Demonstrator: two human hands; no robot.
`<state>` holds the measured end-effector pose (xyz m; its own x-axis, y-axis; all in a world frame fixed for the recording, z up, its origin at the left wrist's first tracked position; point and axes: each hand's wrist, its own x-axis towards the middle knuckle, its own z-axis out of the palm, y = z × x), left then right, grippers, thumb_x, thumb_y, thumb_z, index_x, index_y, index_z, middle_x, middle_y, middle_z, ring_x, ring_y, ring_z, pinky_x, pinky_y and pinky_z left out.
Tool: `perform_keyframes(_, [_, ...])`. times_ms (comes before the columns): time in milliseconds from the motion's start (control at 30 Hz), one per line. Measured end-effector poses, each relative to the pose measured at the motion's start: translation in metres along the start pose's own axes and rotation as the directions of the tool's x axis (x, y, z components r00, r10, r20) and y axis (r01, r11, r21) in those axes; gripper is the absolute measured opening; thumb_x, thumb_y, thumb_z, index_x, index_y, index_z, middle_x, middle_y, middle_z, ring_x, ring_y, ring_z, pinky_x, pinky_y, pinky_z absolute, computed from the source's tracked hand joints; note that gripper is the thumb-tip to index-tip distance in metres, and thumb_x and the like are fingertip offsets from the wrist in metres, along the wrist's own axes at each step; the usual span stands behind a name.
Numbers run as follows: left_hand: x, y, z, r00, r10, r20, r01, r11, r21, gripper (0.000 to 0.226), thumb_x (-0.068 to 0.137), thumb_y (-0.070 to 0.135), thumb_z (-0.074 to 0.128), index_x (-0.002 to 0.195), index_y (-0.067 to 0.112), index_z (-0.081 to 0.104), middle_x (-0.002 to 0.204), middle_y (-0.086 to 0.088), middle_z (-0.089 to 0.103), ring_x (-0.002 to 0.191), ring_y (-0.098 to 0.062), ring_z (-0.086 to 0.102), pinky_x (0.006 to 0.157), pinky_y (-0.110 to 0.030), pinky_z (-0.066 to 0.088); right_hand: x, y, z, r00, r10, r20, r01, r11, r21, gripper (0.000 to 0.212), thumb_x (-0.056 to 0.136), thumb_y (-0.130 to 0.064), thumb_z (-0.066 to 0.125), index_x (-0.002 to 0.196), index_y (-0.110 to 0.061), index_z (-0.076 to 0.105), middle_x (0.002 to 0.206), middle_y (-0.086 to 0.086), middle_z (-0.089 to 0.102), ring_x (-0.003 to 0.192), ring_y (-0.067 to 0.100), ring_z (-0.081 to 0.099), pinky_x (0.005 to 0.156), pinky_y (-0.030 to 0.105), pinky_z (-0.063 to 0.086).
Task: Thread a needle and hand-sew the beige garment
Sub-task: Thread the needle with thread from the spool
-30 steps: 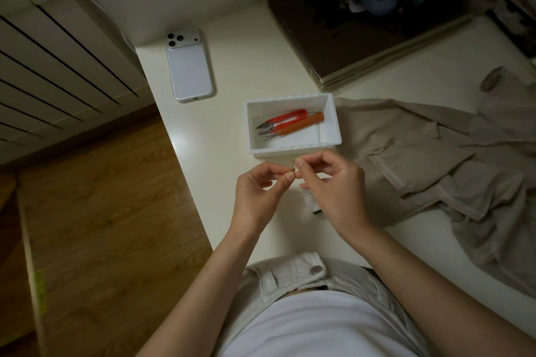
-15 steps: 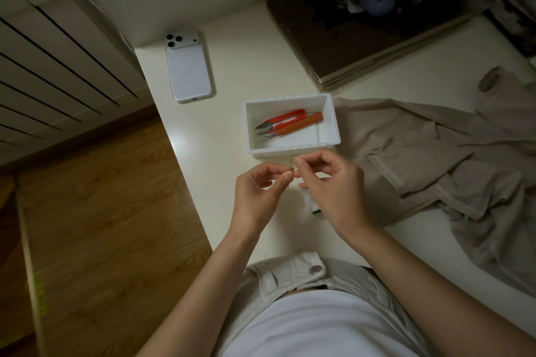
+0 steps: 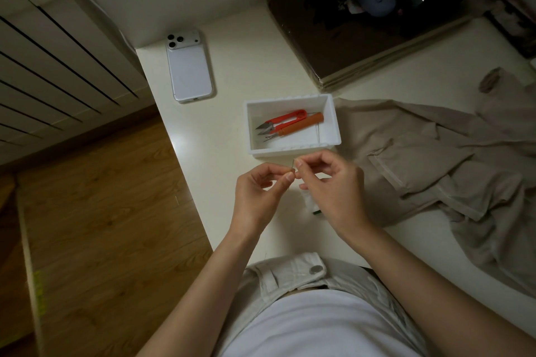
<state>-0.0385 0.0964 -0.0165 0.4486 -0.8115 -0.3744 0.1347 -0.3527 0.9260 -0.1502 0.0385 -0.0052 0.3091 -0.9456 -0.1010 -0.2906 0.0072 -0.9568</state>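
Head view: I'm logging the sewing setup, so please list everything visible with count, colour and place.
table: 1, cream, under all the items
phone: 1, white, face down at the table's far-left corner
tray: 1, white, mid-table just beyond the hands
thread snips: 1, red, inside the tray
orange-handled tool: 1, orange, in the tray beside the snips
beige garment: 1, beige, crumpled right of the tray
brown board: 1, brown, far right, dark items piled on it
floor: 1, brown wood, left of the table
needle: 1, thin metal, where both hands' fingertips meet
left hand: 1, pinching the needle
right hand: 1, pinching the needle
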Motion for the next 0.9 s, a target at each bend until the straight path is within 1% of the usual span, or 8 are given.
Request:
perform_keyframes(167, [-0.0010, 0.0018, 0.0003, 1.000, 0.008, -0.001, -0.008, 1.000, 0.017, 0.016, 0.081, 0.012, 0.073, 0.073, 0.025, 0.071, 0.075, 0.009, 0.072, 0.081, -0.015, 0.066, 0.093, -0.051, 0.049, -0.0001, -0.0010, -0.0001, 1.000, 0.002, -0.002, -0.002, 1.000, -0.002, 0.019, 0.083, -0.008, 0.070, 0.076, -0.025, 0.066, 0.072, -0.009, 0.068, 0.074, 0.012, 0.068, 0.062, 0.045, 0.058])
perform_keyframes(300, [-0.0006, 0.0017, 0.0002, 1.000, 0.020, -0.002, -0.020, 0.999, 0.040, 0.018, 0.081, 0.011, 0.073, 0.072, 0.026, 0.070, 0.072, 0.012, 0.071, 0.076, -0.009, 0.064, 0.091, -0.048, 0.050, -0.0001, -0.0015, -0.0001, 1.000, 0.008, -0.001, -0.008, 1.000, -0.005, 0.019, 0.084, -0.007, 0.069, 0.076, -0.024, 0.066, 0.074, -0.007, 0.069, 0.074, 0.013, 0.068, 0.063, 0.046, 0.058])
perform_keyframes(433, [-0.0006, 0.0018, 0.0000, 0.999, 0.036, -0.006, -0.036, 0.998, 0.057, 0.018, 0.081, 0.010, 0.073, 0.071, 0.025, 0.069, 0.070, 0.015, 0.070, 0.073, -0.007, 0.063, 0.089, -0.046, 0.050, -0.0010, -0.0032, 0.0000, 1.000, 0.008, -0.002, -0.008, 1.000, -0.006, 0.022, 0.084, -0.007, 0.069, 0.076, -0.027, 0.065, 0.074, -0.009, 0.068, 0.075, 0.012, 0.068, 0.063, 0.045, 0.058])
perform_keyframes(600, [-0.0009, 0.0007, 0.0003, 0.995, 0.094, -0.027, -0.090, 0.989, 0.115, 0.023, 0.081, 0.010, 0.073, 0.070, 0.030, 0.069, 0.069, 0.018, 0.069, 0.071, -0.003, 0.062, 0.087, -0.044, 0.049, -0.0016, -0.0021, 0.0005, 1.000, 0.028, 0.001, -0.028, 1.000, -0.003, 0.021, 0.084, -0.009, 0.069, 0.077, -0.028, 0.066, 0.074, -0.010, 0.069, 0.076, 0.013, 0.069, 0.065, 0.048, 0.057])
perform_keyframes(667, [-0.0017, 0.0001, 0.0005, 0.990, 0.133, -0.034, -0.126, 0.978, 0.165, 0.025, 0.082, 0.011, 0.072, 0.070, 0.032, 0.068, 0.069, 0.021, 0.068, 0.072, -0.001, 0.063, 0.087, -0.038, 0.049, -0.0012, -0.0011, 0.0008, 0.999, 0.042, 0.003, -0.042, 0.999, -0.002, 0.019, 0.084, -0.010, 0.069, 0.076, -0.028, 0.066, 0.074, -0.009, 0.069, 0.076, 0.013, 0.069, 0.065, 0.048, 0.057])
perform_keyframes(800, [-0.0033, -0.0004, 0.0013, 0.984, 0.177, -0.029, -0.165, 0.955, 0.246, 0.020, 0.083, 0.015, 0.072, 0.073, 0.031, 0.068, 0.072, 0.022, 0.068, 0.075, 0.002, 0.062, 0.083, -0.018, 0.044, -0.0007, 0.0007, 0.0006, 0.999, 0.042, 0.003, -0.042, 0.999, -0.023, 0.019, 0.085, -0.011, 0.068, 0.076, -0.027, 0.065, 0.073, -0.013, 0.067, 0.074, 0.011, 0.066, 0.063, 0.047, 0.057])
perform_keyframes(833, [-0.0033, 0.0004, 0.0015, 0.983, 0.183, -0.015, -0.173, 0.950, 0.258, 0.016, 0.083, 0.016, 0.072, 0.075, 0.029, 0.069, 0.073, 0.020, 0.069, 0.076, 0.002, 0.063, 0.082, -0.015, 0.044, -0.0004, 0.0002, 0.0002, 0.999, 0.045, 0.005, -0.045, 0.999, -0.024, 0.020, 0.085, -0.011, 0.068, 0.076, -0.028, 0.064, 0.073, -0.015, 0.067, 0.073, 0.010, 0.066, 0.062, 0.045, 0.058])
perform_keyframes(900, [-0.0026, 0.0027, 0.0015, 0.983, 0.180, 0.015, -0.178, 0.949, 0.258, 0.012, 0.085, 0.018, 0.070, 0.077, 0.027, 0.069, 0.075, 0.017, 0.069, 0.078, 0.000, 0.064, 0.082, -0.016, 0.045, 0.0008, -0.0022, -0.0004, 0.998, 0.063, 0.016, -0.063, 0.998, 0.004, 0.022, 0.085, -0.010, 0.067, 0.074, -0.028, 0.063, 0.072, -0.016, 0.066, 0.072, 0.009, 0.064, 0.058, 0.034, 0.058])
